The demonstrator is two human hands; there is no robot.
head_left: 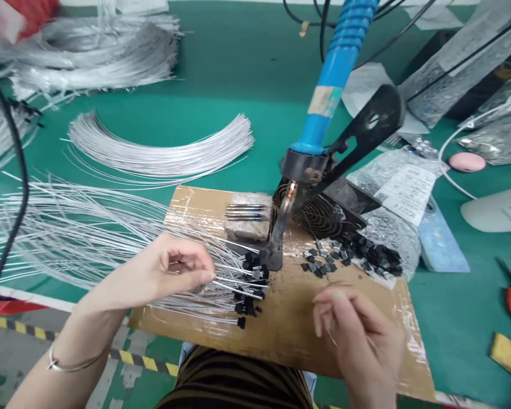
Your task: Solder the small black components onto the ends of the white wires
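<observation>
Fingers of the left hand [174,272] pinch a thin silver wire [230,286] above the cardboard sheet [289,332] on the desk [247,74], near the soldering iron [338,68]. The right hand [357,332] curls with its fingertips pressed together just below the black components [366,253]; whether it holds anything is blurred.

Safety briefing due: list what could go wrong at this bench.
The soldering iron tip points down close by the wires pinched by the left hand; fingers could brush it and burn. It stands over taped cardboard, which might scorch. The right hand could scatter the loose black parts.
</observation>
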